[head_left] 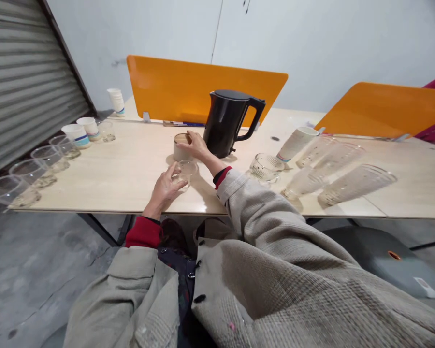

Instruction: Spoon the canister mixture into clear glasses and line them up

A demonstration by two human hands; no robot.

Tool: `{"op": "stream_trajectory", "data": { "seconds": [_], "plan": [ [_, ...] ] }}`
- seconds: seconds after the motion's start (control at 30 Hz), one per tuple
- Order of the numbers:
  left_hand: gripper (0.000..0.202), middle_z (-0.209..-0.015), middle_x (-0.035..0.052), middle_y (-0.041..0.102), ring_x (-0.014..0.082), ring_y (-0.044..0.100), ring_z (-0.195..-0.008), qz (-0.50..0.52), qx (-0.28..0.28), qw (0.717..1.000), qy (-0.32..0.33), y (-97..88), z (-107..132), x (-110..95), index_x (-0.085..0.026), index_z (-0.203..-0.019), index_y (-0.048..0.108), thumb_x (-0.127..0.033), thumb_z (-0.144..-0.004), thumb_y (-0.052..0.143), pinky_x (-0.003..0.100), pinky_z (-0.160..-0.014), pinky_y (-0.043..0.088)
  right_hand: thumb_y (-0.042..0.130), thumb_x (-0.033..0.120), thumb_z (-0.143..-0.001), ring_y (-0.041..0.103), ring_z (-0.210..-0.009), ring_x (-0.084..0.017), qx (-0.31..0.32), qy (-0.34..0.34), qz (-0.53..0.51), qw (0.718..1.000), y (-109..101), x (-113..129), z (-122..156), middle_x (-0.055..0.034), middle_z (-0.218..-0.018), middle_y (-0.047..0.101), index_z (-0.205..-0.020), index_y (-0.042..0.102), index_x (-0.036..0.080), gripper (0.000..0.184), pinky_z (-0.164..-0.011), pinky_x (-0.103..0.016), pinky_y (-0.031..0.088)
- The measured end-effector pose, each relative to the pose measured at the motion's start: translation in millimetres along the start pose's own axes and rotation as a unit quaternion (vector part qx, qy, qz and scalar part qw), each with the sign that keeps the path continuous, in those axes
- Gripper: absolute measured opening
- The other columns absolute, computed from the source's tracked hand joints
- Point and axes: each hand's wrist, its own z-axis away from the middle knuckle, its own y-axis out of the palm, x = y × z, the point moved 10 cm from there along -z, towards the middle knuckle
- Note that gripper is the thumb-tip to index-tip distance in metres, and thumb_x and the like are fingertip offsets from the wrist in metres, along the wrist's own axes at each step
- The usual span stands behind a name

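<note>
head view: right hand (196, 146) curls over the rim of a paper cup (181, 151) beside a black electric kettle (223, 123); left hand (163, 191) cups a clear glass (187, 173), grip unclear; more glasses (357, 183) stand along the table (123, 179).

Tan-topped off-white cup (181, 147) under right-hand fingers (190, 137). Black kettle (223, 123) just right of those fingers. Orange divider (203, 89) beyond them. Red cuff (223, 176), grey-beige ribbed sleeve (261, 208) behind them. Blue-banded white paper cups (76, 134) well left of left-hand fingers (172, 169).
</note>
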Motion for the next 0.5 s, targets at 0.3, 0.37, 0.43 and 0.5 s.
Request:
{"op": "stream_trajectory", "data": {
  "seconds": [0.3,0.37,0.43,0.5],
  "plan": [
    [0.069,-0.126,0.0089,0.080,0.0334,0.072,-0.126,-0.039,0.001,0.999,0.014,-3.1,4,-4,-0.025,-0.146,0.071,-0.038,-0.078,0.081,0.055,-0.118,0.055,0.076,0.053,-0.092,0.062,-0.138,-0.036,-0.002,-0.010,0.049,0.999,-16,-3,18,-0.0198,-0.148,0.067,-0.156,0.059,0.014,0.077,-0.120,-0.047,0.049],
    [0.074,-0.131,0.0091,0.079,0.0341,0.070,-0.129,-0.031,-0.005,0.999,0.018,-5.9,4,-3,-0.026,-0.147,0.070,-0.037,-0.075,0.084,0.056,-0.120,0.053,0.076,0.053,-0.092,0.063,-0.136,-0.036,-0.003,-0.008,0.061,0.998,-22,-6,24,-0.0196,-0.146,0.068,-0.155,0.059,0.014,0.076,-0.118,-0.048,0.051],
    [0.077,-0.137,0.0104,0.077,0.0336,0.069,-0.132,-0.007,-0.016,1.000,0.020,-10.7,6,-2,-0.025,-0.148,0.068,-0.039,-0.075,0.085,0.056,-0.120,0.053,0.076,0.055,-0.092,0.065,-0.132,-0.037,-0.008,-0.004,0.074,0.997,-31,-11,33,-0.0189,-0.141,0.069,-0.152,0.062,0.015,0.073,-0.115,-0.050,0.052],
    [0.075,-0.140,0.0120,0.076,0.0321,0.069,-0.132,0.006,-0.040,0.999,0.019,-19.0,12,-4,-0.023,-0.147,0.068,-0.044,-0.077,0.086,0.054,-0.118,0.055,0.076,0.059,-0.093,0.066,-0.128,-0.038,-0.019,0.001,0.087,0.996,-43,-19,45,-0.0191,-0.136,0.070,-0.148,0.064,0.016,0.071,-0.113,-0.052,0.053]
  ]
}}
